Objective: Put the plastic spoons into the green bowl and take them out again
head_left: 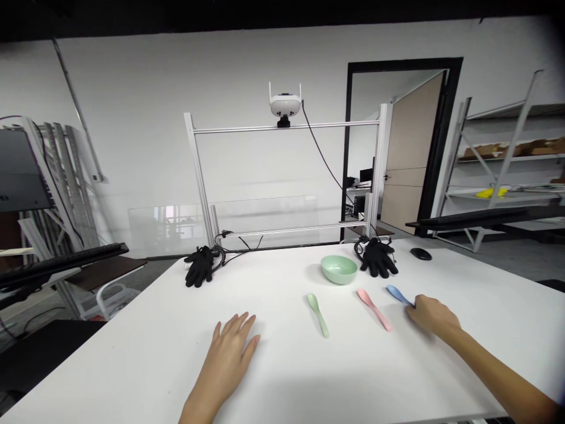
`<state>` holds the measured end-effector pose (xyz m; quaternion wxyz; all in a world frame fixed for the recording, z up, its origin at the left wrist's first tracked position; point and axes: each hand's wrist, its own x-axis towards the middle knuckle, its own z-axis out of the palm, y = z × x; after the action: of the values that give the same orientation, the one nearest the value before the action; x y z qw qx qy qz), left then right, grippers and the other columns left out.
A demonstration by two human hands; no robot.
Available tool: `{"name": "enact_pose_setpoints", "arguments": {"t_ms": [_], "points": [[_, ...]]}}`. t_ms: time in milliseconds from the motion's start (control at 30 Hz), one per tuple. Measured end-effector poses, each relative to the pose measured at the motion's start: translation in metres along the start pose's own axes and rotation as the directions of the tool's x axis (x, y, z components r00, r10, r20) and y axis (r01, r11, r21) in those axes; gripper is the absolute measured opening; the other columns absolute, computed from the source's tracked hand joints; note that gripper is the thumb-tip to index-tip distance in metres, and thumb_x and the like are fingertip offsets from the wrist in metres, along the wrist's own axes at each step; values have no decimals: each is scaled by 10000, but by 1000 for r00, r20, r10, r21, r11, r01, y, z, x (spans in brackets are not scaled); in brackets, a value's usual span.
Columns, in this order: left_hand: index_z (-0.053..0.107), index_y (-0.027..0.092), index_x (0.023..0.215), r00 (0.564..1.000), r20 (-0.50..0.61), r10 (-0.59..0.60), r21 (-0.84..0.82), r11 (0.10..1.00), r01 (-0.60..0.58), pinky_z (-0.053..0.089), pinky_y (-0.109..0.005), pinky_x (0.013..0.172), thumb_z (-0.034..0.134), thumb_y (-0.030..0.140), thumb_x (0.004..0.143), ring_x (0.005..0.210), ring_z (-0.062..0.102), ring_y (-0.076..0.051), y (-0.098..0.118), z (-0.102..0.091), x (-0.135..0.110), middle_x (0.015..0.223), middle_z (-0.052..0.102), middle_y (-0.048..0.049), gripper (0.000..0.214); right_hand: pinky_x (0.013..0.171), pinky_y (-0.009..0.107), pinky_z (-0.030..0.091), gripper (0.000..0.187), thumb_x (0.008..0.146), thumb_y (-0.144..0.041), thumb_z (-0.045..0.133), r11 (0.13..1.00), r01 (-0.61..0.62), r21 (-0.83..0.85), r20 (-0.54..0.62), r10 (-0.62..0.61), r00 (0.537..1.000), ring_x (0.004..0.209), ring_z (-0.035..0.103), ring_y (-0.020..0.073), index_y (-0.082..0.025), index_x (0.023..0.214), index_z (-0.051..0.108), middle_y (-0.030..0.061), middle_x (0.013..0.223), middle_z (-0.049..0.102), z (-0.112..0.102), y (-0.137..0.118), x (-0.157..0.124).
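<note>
My right hand (433, 315) is closed around the handle end of a blue spoon (399, 294), whose bowl points away from me to the left. Just left of it lies a pink spoon (374, 308) on the white table. Farther left is a light green spoon (318, 314), also with its bowl end away from me. Behind the spoons stands a green bowl (339, 270), with nothing visible inside. My left hand (229, 353) rests palm down at the table's front left, fingers spread, holding nothing.
A black glove (201, 267) with cables lies at the table's back left. Another black glove (378, 257) is right of the bowl, near a black mouse (421, 254). At the back edge rises a metal frame (286, 125) carrying a white camera device (285, 106).
</note>
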<state>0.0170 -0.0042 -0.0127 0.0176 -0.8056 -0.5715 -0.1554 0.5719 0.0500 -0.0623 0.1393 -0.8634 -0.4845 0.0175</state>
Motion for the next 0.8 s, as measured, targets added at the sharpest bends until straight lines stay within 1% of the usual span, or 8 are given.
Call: {"name": "enact_pose_setpoints", "arguments": {"t_ms": [100, 233, 400, 500, 567, 667, 733, 800], "points": [[532, 253, 1489, 1000, 14, -6, 1, 1000, 6, 274, -589, 1217, 339, 499, 1048, 1485, 406, -307, 1, 0, 0, 1565, 520, -76, 541, 685, 385, 495, 289, 837, -351, 528, 1000, -2, -14, 50, 3, 999, 935, 698, 344, -138, 923, 703, 218, 1021, 714, -2, -2, -3], [537, 266, 1485, 1000, -2, 1, -6, 1000, -1, 281, -589, 1213, 347, 502, 1047, 1481, 412, -309, 1, 0, 0, 1561, 526, -76, 532, 705, 394, 496, 298, 835, -341, 521, 1000, -14, -20, 73, 15, 997, 958, 692, 347, -135, 942, 706, 222, 1047, 712, -7, -5, -7], [532, 276, 1490, 1000, 1, 5, -7, 1000, -5, 277, -590, 1213, 348, 496, 1049, 1481, 412, -311, 1, 0, 0, 1565, 520, -78, 525, 704, 401, 491, 284, 840, -346, 523, 999, -7, -31, 68, 9, 998, 953, 683, 351, -141, 913, 705, 220, 1023, 712, -14, -8, -12], [531, 270, 1489, 1000, 9, 0, -5, 1000, 0, 276, -592, 1216, 352, 496, 1046, 1483, 409, -315, 2, -1, 0, 1565, 521, -73, 529, 690, 389, 480, 295, 870, -371, 498, 999, 10, -39, 50, -8, 999, 944, 677, 342, -154, 900, 696, 212, 1038, 710, -21, -13, -19], [532, 270, 1487, 1000, 8, -2, -3, 1000, 2, 277, -588, 1216, 354, 490, 1045, 1484, 409, -313, 2, -1, 1, 1562, 524, -69, 525, 682, 380, 473, 349, 907, -414, 449, 998, 46, -40, 28, -45, 999, 936, 673, 329, -162, 923, 689, 201, 1055, 708, -25, -20, -27], [528, 272, 1488, 1000, 13, -2, 5, 1000, 2, 274, -580, 1217, 355, 485, 1046, 1485, 407, -308, 3, -2, 2, 1562, 524, -69, 520, 696, 370, 474, 454, 948, -493, 370, 990, 138, -24, -22, -138, 990, 960, 668, 320, -171, 1017, 683, 179, 1080, 705, -34, -36, -44], [521, 268, 1494, 1000, 23, -5, 12, 1000, 5, 267, -578, 1220, 348, 483, 1049, 1486, 405, -307, 4, -3, 4, 1569, 516, -71, 525, 741, 364, 483, 492, 950, -530, 371, 978, 207, 6, -61, -206, 977, 1025, 661, 321, -178, 1116, 674, 169, 1132, 701, -40, -51, -58], [514, 257, 1501, 1000, 30, -6, 15, 1000, 6, 262, -583, 1219, 340, 479, 1050, 1487, 403, -309, 5, -4, 6, 1577, 505, -76, 532, 836, 366, 488, 525, 949, -556, 393, 962, 266, 66, -108, -258, 960, 1141, 628, 326, -187, 1221, 651, 162, 1233, 684, -46, -66, -73]]}}
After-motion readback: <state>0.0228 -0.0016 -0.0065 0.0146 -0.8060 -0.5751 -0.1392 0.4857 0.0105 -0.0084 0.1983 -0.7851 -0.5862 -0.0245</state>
